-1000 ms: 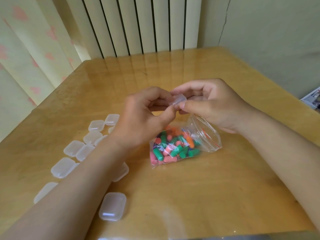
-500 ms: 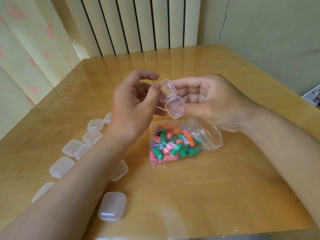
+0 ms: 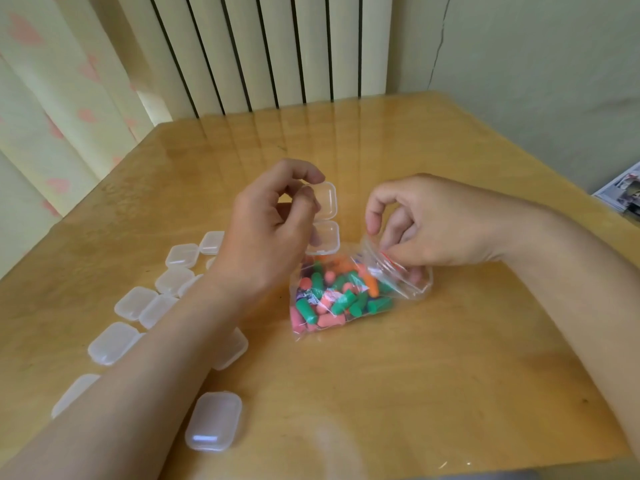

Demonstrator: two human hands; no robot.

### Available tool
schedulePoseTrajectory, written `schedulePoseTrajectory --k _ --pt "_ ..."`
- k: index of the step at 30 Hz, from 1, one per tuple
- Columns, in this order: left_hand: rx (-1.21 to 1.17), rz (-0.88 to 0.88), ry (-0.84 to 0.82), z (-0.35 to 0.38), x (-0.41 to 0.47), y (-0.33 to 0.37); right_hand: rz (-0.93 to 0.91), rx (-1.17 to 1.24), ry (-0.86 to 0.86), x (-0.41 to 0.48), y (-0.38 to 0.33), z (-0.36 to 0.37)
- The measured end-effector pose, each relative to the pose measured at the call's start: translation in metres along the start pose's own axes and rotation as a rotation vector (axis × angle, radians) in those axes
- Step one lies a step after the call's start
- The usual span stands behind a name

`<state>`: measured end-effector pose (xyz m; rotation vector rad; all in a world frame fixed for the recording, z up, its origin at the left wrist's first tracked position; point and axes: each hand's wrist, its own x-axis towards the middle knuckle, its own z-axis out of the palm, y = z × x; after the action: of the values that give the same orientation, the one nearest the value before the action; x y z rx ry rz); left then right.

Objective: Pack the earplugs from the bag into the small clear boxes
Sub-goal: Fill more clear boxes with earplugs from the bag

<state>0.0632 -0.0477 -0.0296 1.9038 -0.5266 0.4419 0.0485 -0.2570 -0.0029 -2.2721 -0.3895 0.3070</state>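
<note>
Open empty box (image 3: 327, 237) gripped by left hand (image 3: 266, 233); right hand (image 3: 433, 226) pinches bag (image 3: 417, 287) (earplugs (image 3: 332, 301) inside).

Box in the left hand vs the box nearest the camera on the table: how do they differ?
The held box is hinged open with its lid up; the near box is closed. The held box is gripped by the left hand; the near box lies flat on the table, untouched. Both are small, clear and round-cornered, and nothing shows inside either.

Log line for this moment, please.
left hand: holds open clear box | right hand: pinches bag mouth | earplugs: in bag | spare boxes: closed, on table
</note>
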Motion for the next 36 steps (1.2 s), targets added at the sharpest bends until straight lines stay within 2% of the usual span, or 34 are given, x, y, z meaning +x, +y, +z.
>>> schedulePoseTrajectory --k 6,9,12,20,23,26,31,36 --pt "0.030 0.011 0.002 -0.002 0.000 0.000 -0.036 -0.050 -0.031 0.005 0.002 0.009" --pt "0.017 0.001 0.007 -0.002 0.001 0.000 -0.116 -0.078 0.124 0.008 -0.002 0.010" --pt "0.001 -0.017 0.039 -0.004 0.002 0.001 -0.195 0.061 0.288 0.010 -0.003 0.010" --pt "0.000 -0.016 0.097 -0.007 0.004 0.004 -0.291 0.294 0.500 0.012 -0.008 0.018" --pt "-0.010 -0.033 0.085 -0.006 0.005 0.002 -0.253 0.304 0.439 0.014 -0.005 0.020" --pt "0.015 -0.061 -0.008 -0.004 0.004 -0.004 -0.176 0.286 0.388 0.016 0.002 0.012" --pt "0.014 -0.126 -0.138 0.002 0.001 -0.010 -0.076 -0.027 0.289 0.017 0.015 -0.004" --pt "0.010 -0.165 -0.157 0.001 0.001 -0.009 -0.006 -0.158 0.107 0.009 0.011 -0.007"
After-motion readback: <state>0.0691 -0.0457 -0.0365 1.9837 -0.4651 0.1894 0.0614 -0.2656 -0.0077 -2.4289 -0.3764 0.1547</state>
